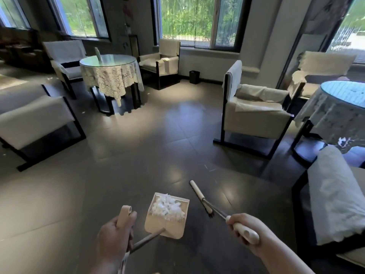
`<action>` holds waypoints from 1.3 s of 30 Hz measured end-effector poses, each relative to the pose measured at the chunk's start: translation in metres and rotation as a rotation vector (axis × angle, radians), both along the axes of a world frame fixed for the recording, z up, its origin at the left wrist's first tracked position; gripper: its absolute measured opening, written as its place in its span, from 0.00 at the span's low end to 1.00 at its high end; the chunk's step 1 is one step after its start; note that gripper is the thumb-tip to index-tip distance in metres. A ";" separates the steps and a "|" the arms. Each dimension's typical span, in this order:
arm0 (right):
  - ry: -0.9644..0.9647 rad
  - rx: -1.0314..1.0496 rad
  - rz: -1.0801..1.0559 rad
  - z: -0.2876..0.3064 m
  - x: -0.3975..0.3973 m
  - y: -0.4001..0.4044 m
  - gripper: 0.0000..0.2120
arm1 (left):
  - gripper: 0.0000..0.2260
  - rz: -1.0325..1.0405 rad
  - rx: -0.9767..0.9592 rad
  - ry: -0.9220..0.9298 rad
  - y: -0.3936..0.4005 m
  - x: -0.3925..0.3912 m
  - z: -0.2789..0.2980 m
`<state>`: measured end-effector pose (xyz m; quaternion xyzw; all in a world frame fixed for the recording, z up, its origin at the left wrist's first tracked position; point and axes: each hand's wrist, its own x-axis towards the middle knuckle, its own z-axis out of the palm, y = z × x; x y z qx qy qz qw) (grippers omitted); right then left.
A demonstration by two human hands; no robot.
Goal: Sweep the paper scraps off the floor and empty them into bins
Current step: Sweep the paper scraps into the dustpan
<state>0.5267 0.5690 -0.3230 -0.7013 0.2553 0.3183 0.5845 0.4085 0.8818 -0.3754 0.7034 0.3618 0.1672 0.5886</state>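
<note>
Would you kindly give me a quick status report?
Left hand grips cream plastic dustpan, full of white paper scraps. Right hand grips broom. Small black bin far; open floor between.

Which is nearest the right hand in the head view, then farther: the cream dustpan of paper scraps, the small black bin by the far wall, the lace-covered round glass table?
From the right hand:
1. Cream dustpan of paper scraps, just to its left.
2. Lace-covered round glass table, far left.
3. Small black bin, against the far wall under the window.
</note>
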 end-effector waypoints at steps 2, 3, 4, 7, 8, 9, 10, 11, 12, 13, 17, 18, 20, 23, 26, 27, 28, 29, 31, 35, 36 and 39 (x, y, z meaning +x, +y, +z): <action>-0.019 -0.014 -0.014 0.000 0.033 0.021 0.01 | 0.20 -0.039 -0.008 -0.037 0.014 0.039 0.004; -0.032 -0.038 -0.013 -0.001 0.049 0.032 0.01 | 0.21 -0.060 -0.009 -0.056 0.022 0.056 0.005; -0.041 -0.065 -0.016 -0.001 0.065 0.043 0.02 | 0.22 -0.081 -0.008 -0.066 0.030 0.073 0.004; -0.066 -0.074 -0.050 -0.004 0.109 0.079 0.06 | 0.23 -0.116 -0.024 -0.071 0.057 0.130 0.013; -0.080 -0.076 -0.062 -0.006 0.123 0.089 0.06 | 0.22 -0.131 -0.035 -0.073 0.065 0.150 0.019; -0.095 -0.086 -0.071 -0.010 0.134 0.097 0.06 | 0.20 -0.152 -0.036 -0.071 0.072 0.168 0.020; -0.102 -0.096 -0.076 -0.013 0.142 0.105 0.05 | 0.18 -0.174 -0.029 -0.065 0.077 0.184 0.023; -0.105 -0.090 -0.081 -0.017 0.147 0.113 0.05 | 0.17 -0.192 -0.037 -0.071 0.081 0.199 0.025; -0.107 -0.074 -0.087 -0.020 0.152 0.120 0.06 | 0.17 -0.204 -0.049 -0.079 0.084 0.214 0.027; -0.105 -0.054 -0.092 -0.024 0.159 0.127 0.06 | 0.18 -0.215 -0.048 -0.085 0.089 0.231 0.026; -0.113 0.015 -0.141 -0.035 0.216 0.148 0.09 | 0.19 -0.256 0.001 -0.075 0.097 0.308 0.021; -0.115 0.015 -0.151 -0.039 0.236 0.150 0.09 | 0.19 -0.261 -0.005 -0.075 0.097 0.329 0.016; -0.103 0.015 -0.174 -0.046 0.279 0.154 0.10 | 0.19 -0.257 -0.015 -0.046 0.098 0.369 0.006; -0.102 0.045 -0.198 -0.050 0.350 0.154 0.08 | 0.20 -0.250 -0.057 -0.007 0.100 0.433 -0.007; -0.089 0.030 -0.196 -0.050 0.417 0.156 0.06 | 0.23 -0.217 -0.054 0.010 0.112 0.501 -0.008; -0.088 0.030 -0.188 -0.049 0.438 0.157 0.05 | 0.22 -0.210 -0.056 0.008 0.115 0.523 -0.005; -0.090 0.037 -0.177 -0.045 0.460 0.158 0.05 | 0.22 -0.200 -0.068 -0.002 0.118 0.547 0.000; -0.098 0.039 -0.170 -0.043 0.483 0.159 0.05 | 0.22 -0.191 -0.082 -0.017 0.120 0.569 0.006; -0.100 0.019 -0.160 -0.039 0.526 0.161 0.06 | 0.22 -0.196 -0.072 -0.048 0.125 0.609 0.008; -0.082 0.008 -0.145 -0.026 0.599 0.176 0.07 | 0.22 -0.172 -0.054 -0.051 0.131 0.676 0.019; -0.085 0.012 -0.152 -0.025 0.620 0.181 0.05 | 0.22 -0.166 -0.062 -0.050 0.133 0.696 0.021; -0.065 0.022 -0.171 -0.028 0.685 0.193 0.08 | 0.24 -0.171 -0.075 -0.053 0.147 0.755 0.017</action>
